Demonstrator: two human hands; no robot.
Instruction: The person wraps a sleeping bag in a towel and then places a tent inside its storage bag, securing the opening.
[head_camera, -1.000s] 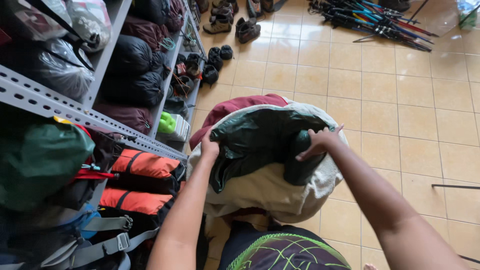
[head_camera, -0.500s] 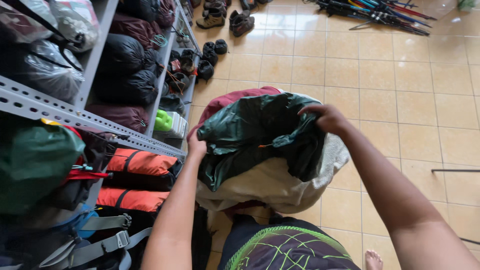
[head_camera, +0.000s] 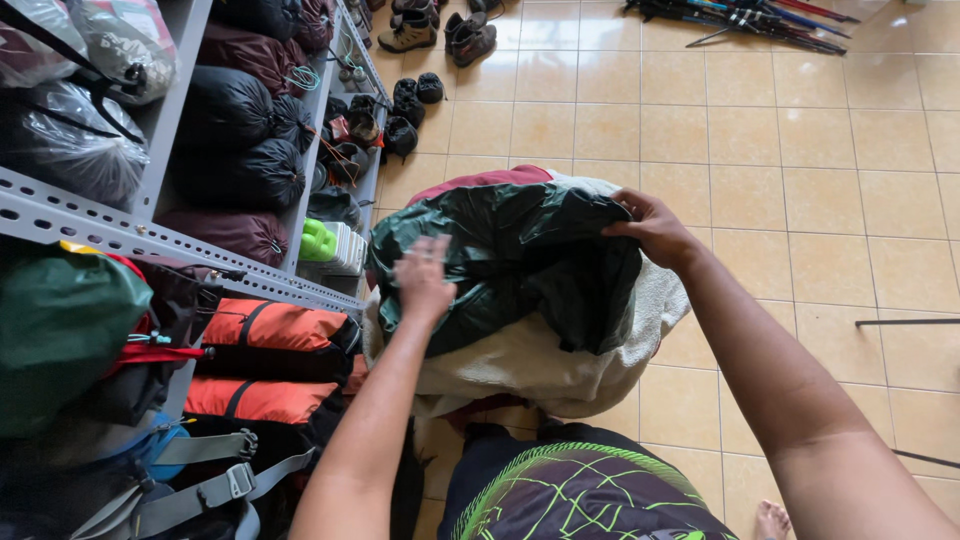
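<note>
My left hand (head_camera: 424, 278) has let go of the near edge of the dark green sleeping bag (head_camera: 520, 260), where it was gripping half a second ago, and now hovers open and blurred just above the fabric. My right hand (head_camera: 652, 228) has slid from the top of the bundle out to its far right edge and pinches the green cloth there. The green layer has spread wider over the cream lining (head_camera: 540, 365), covering more of it than before.
</note>
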